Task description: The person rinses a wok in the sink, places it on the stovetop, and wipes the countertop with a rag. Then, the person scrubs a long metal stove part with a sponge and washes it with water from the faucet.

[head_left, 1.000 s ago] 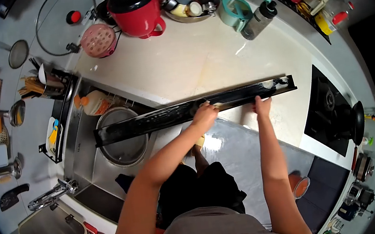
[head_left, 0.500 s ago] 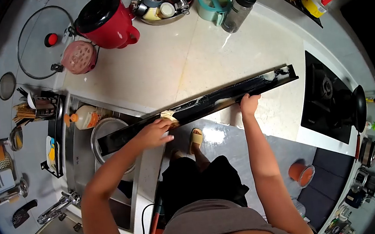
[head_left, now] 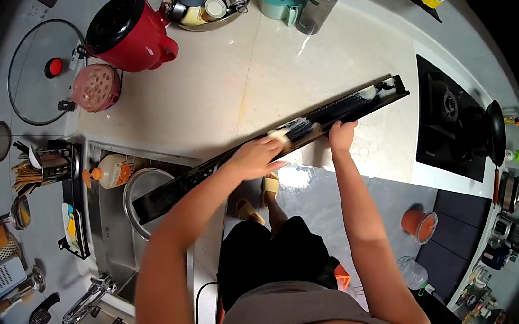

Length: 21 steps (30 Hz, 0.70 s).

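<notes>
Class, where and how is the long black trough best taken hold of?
Probably take the long black trough by its near edge, right of the middle, from the near side, as the right hand does. It is narrow, and its raised edge offers something to pinch; the whitish smears inside may be slippery.

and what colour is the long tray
The tray is black, with whitish smears; the head view shows it.

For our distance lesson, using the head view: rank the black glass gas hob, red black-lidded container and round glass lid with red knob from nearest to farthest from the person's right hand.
From the right hand:
1. Gas hob, to its right.
2. Red container, across the counter, upper left.
3. Glass lid, farther left, beyond the container.
</notes>
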### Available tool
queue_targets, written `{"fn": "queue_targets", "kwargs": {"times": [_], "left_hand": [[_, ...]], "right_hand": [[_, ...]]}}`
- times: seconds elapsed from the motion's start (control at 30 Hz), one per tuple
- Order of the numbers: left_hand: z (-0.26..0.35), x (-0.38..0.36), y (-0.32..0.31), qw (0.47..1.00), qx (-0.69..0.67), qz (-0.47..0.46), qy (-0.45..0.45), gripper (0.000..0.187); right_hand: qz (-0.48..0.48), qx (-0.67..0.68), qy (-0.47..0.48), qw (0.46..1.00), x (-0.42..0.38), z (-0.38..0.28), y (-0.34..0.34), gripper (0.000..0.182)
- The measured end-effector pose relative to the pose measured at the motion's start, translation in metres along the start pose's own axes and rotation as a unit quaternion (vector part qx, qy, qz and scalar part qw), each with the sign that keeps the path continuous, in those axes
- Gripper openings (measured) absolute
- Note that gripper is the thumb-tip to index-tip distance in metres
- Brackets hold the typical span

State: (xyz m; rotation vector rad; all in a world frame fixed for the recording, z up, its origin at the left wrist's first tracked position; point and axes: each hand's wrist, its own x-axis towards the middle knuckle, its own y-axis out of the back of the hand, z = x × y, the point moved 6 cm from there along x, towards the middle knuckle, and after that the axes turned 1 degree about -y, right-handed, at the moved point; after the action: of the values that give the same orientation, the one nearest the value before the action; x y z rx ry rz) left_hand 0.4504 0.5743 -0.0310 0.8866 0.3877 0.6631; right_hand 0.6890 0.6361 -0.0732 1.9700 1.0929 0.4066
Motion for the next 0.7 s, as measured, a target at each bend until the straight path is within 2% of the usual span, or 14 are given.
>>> {"fn": "queue_targets", "kwargs": {"times": [0.03, 0.07, 0.13, 0.2, 0.33, 0.43, 0.57, 0.63, 0.7], "left_hand": [[-0.006, -0.033, 0.004, 1.000, -0.009, -0.020, 0.001, 0.046], [-0.012, -0.068, 0.006, 1.000, 0.020, 0.002, -0.006, 0.047], [-0.030, -0.131, 0.013, 0.998, -0.059, -0.013, 0.031, 0.045], [-0.024, -0.153, 0.015, 1.000, 0.011, -0.015, -0.011, 0.045], [-0.015, -0.108, 0.017, 0.988, -0.131, -0.028, 0.078, 0.049], [-0.009, -0.037, -0.012, 0.999, -0.026, 0.030, -0.026, 0.052], [0.007, 0.062, -0.021, 0.996, -0.073, 0.032, -0.034, 0.051], [0.010, 0.064, -0.015, 0.998, -0.057, 0.028, -0.030, 0.053], [-0.003, 0.023, -0.013, 0.999, -0.028, 0.020, -0.024, 0.054]], "right_hand": [[-0.001, -0.004, -0.002, 1.000, 0.000, 0.001, 0.000, 0.065], [-0.002, -0.008, -0.003, 1.000, 0.000, 0.001, -0.001, 0.065], [0.001, -0.004, -0.001, 1.000, 0.000, 0.003, -0.002, 0.065], [-0.001, 0.000, -0.006, 1.000, 0.000, 0.002, -0.003, 0.065], [0.000, -0.002, -0.006, 1.000, 0.001, 0.004, -0.005, 0.065], [0.006, -0.009, -0.006, 1.000, 0.003, 0.004, -0.006, 0.064], [-0.002, -0.014, -0.030, 0.999, 0.002, 0.001, -0.004, 0.063], [0.011, -0.012, -0.018, 1.000, 0.005, 0.003, -0.006, 0.062], [0.015, -0.012, -0.017, 1.000, 0.006, 0.008, -0.007, 0.061]]}}
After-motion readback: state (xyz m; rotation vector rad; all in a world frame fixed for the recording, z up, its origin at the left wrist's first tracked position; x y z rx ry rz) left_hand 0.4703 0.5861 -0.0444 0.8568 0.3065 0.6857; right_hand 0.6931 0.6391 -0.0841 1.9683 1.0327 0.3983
